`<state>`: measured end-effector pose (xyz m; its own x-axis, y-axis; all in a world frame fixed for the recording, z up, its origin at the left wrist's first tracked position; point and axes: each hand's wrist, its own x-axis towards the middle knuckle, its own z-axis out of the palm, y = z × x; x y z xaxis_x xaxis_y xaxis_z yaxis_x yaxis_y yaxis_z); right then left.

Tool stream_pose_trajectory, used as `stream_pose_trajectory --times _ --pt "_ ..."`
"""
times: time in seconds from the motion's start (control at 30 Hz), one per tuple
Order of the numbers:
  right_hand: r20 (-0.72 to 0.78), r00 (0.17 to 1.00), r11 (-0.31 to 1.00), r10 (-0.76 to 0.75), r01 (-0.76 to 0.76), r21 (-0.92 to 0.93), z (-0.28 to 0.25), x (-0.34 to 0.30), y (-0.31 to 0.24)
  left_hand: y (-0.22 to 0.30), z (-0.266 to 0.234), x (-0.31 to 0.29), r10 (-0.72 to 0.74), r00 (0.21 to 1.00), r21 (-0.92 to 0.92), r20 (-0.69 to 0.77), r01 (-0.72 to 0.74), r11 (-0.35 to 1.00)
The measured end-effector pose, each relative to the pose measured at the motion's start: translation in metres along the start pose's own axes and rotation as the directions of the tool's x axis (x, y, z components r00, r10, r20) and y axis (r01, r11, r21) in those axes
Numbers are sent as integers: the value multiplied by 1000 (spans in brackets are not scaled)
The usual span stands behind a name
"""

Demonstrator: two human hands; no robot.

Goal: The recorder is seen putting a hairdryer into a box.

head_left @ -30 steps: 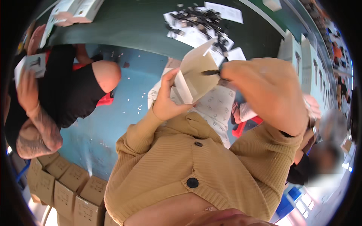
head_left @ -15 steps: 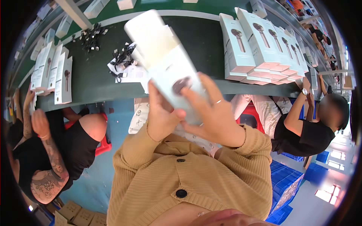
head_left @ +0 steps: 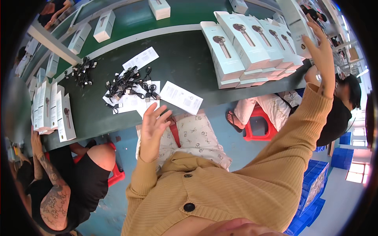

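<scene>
At the upper right, my right arm is stretched out and my right hand [head_left: 322,53] grips a tall white product box [head_left: 294,28] beside the far right end of the stacked boxes. Those boxes [head_left: 226,59] are pale blue-white with a dark round-headed device pictured on the front. My left hand [head_left: 152,131] is raised near the table's front edge, fingers spread and holding nothing. Just beyond it lie a folded printed leaflet [head_left: 182,97] and a tangle of black USB cables [head_left: 128,84] on more white sheets.
A second cable heap [head_left: 82,72] and a smaller box group [head_left: 65,114] sit on the left of the dark table [head_left: 173,51]. Several boxes, one a white box [head_left: 159,8], stand on the green surface behind. Co-workers sit left and right; blue crates [head_left: 313,185] stand at lower right.
The white box has gone from in front of my chest to the far upper right in my right hand. My left hand has let go of it. The view has shifted, uncovering the leaflets and cables.
</scene>
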<state>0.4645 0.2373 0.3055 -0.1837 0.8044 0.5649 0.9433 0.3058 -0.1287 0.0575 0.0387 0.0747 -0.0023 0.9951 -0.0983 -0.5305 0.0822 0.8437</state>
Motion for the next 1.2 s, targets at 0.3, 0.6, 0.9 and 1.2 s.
stream_pose_trajectory --times 0.3,0.6,0.9,1.2 --pt "-23 986 985 -162 160 -66 8 2 48 69 -106 -15 479 838 597 -262 -249 763" --pt "169 828 781 -535 408 472 131 -106 -226 189 -284 14 820 571 728 48 542 -420" --pt "334 777 819 -534 377 432 204 -107 -255 163 -274 19 788 611 716 -72 582 -386" --pt "440 858 963 -264 263 65 325 -10 -282 141 -181 -19 802 593 984 -73 174 -39"
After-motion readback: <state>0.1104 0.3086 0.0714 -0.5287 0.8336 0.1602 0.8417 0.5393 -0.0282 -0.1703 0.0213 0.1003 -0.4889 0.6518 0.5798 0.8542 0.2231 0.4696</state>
